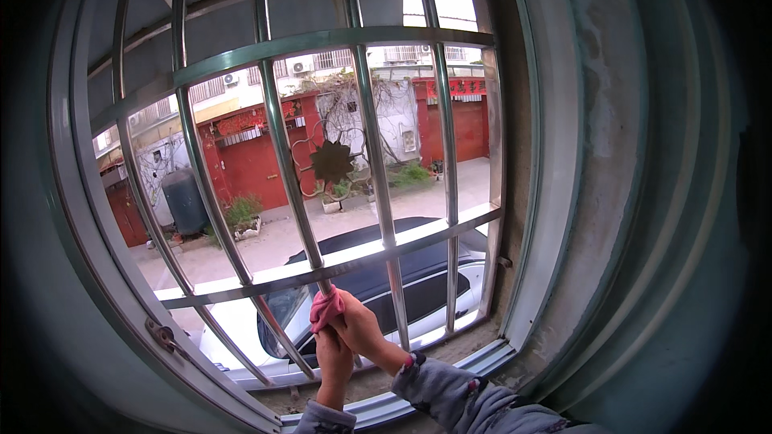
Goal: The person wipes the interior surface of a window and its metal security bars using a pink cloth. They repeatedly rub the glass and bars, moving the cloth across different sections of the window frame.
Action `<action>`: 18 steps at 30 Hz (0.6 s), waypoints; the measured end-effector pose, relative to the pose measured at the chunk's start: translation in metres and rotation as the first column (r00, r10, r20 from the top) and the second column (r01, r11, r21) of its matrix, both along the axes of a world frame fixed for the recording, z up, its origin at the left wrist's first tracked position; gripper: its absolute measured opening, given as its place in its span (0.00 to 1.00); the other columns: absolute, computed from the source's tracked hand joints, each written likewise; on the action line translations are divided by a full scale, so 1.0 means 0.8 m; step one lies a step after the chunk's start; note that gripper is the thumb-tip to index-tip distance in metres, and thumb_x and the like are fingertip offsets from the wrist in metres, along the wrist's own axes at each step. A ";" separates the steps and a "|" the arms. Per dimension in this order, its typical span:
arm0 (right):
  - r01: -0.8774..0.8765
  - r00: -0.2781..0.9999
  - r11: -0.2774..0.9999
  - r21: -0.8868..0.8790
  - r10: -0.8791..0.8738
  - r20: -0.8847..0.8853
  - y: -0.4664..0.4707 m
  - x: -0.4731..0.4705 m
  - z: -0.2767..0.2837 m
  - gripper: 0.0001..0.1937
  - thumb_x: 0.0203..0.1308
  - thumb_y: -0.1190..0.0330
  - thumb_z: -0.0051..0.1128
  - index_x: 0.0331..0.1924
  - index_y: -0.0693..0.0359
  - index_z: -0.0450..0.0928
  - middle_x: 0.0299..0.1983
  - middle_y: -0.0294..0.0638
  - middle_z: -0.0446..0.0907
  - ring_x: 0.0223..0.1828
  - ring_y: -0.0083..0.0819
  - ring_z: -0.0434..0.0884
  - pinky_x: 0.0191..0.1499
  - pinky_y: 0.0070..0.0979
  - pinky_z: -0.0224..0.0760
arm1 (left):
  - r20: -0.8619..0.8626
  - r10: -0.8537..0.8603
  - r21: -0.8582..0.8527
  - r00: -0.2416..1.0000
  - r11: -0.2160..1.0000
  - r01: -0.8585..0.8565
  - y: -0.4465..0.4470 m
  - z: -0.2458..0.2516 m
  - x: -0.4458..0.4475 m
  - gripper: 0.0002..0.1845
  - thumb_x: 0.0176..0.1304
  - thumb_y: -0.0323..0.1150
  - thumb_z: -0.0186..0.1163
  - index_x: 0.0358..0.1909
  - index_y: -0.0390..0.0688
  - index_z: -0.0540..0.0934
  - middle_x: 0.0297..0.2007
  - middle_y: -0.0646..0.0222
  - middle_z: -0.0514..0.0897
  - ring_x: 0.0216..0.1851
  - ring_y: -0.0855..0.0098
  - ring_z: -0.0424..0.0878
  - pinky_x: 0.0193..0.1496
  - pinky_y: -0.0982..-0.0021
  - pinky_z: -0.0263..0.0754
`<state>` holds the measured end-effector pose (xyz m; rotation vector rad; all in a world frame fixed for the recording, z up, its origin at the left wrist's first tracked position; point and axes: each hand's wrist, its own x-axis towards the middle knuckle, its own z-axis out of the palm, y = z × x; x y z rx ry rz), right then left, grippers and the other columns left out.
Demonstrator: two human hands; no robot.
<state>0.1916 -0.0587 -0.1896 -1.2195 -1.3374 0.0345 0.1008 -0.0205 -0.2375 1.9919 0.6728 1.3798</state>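
A pink cloth (326, 308) is wrapped around an upright metal bar (294, 193) of the window grille, just below the lower crossbar (356, 261). My right hand (363, 327) grips the cloth around the bar from the right. Directly under it, my left hand (334, 357) is also closed on the cloth's lower part. The two hands touch, and most of the fingertips are hidden. A flower-shaped metal ornament (331, 161) sits between two bars above the hands.
The window frame's track (386, 408) and a rough sill (368, 383) lie below. A sash with a latch (161, 333) stands at the left. Beyond the grille are a parked white car (232, 337) and red gates (256, 163). A wall edge (597, 163) borders the right.
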 end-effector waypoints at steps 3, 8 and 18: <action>0.003 0.999 1.000 0.010 -0.003 0.042 0.002 0.005 0.003 0.24 0.61 0.68 0.64 0.61 0.60 0.72 0.52 0.51 0.80 0.53 0.52 0.81 0.54 0.38 0.76 | 0.011 -0.018 0.046 1.000 0.999 0.018 0.002 0.013 0.003 0.27 0.72 0.35 0.56 0.69 0.40 0.63 0.61 0.43 0.72 0.59 0.44 0.74 0.57 0.53 0.71; 0.011 1.000 1.000 0.018 -0.010 -0.014 0.006 0.005 0.051 0.17 0.61 0.70 0.61 0.54 0.60 0.75 0.47 0.52 0.81 0.50 0.53 0.81 0.52 0.38 0.76 | -0.038 0.158 0.231 0.987 0.962 -0.145 0.005 0.056 0.001 0.33 0.61 0.31 0.65 0.67 0.40 0.66 0.58 0.47 0.72 0.60 0.47 0.70 0.63 0.56 0.67; 0.053 0.995 0.977 -0.205 -0.034 0.096 -0.008 0.002 -0.048 0.18 0.59 0.65 0.65 0.51 0.57 0.74 0.46 0.45 0.79 0.51 0.49 0.79 0.49 0.39 0.75 | -0.029 -0.028 -0.053 0.999 0.998 0.026 -0.001 -0.047 0.010 0.26 0.65 0.37 0.65 0.62 0.41 0.72 0.53 0.54 0.79 0.53 0.57 0.80 0.53 0.60 0.74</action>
